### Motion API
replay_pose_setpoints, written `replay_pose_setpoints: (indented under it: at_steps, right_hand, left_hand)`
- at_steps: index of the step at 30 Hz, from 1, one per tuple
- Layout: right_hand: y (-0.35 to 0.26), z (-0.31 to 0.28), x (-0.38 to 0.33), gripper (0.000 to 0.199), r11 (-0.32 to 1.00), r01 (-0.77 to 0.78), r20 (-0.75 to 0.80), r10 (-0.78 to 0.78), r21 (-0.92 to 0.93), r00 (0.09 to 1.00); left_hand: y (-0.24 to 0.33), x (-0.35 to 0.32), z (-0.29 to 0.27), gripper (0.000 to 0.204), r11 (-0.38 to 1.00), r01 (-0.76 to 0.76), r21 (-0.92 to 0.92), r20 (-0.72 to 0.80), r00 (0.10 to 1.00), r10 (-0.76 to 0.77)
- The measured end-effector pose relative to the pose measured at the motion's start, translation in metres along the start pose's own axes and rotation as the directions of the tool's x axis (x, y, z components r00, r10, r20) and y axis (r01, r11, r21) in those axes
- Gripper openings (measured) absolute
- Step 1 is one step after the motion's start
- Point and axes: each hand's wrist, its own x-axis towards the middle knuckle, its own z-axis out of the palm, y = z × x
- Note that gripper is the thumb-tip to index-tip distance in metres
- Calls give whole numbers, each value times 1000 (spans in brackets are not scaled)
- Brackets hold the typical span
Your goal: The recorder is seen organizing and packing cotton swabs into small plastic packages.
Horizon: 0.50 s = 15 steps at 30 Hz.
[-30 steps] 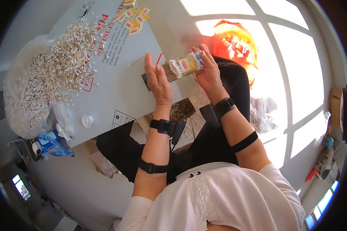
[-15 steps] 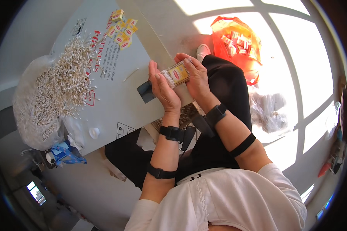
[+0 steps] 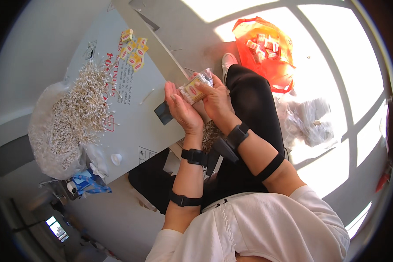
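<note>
A clear packet of cotton swabs with a yellow label lies tilted in my right hand, whose thumb presses on its front. Loose, shiny film sticks out at the packet's upper end. My left hand is open beside the packet's lower end, fingers stretched and palm turned toward it; whether they touch is hard to tell. Left of my hands, one loose cotton swab lies on the table. A big heap of cotton swabs spills from a clear plastic bag.
Several yellow label cards lie at the table's far side. A small white cap sits near the front edge, with a blue item at the corner. On the floor stand an orange bag of packets and clear plastic bags.
My right hand has shifted from the packet's side to grip it with the thumb across its front. The left fingers have come away from the packet. The whole view has shifted slightly.
</note>
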Motion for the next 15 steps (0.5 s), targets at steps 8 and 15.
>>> replay_pose_setpoints:
  at_steps: [8,15]
  right_hand:
    - [-6,6,-4,43,982,-114,-17,118,151,993]
    - [-7,11,-5,44,997,-77,-42,77,3,996]
  left_hand:
    - [-3,-4,16,75,992,65,-108,53,997,-59]
    - [3,-1,17,70,945,162,-283,130,983,-130]
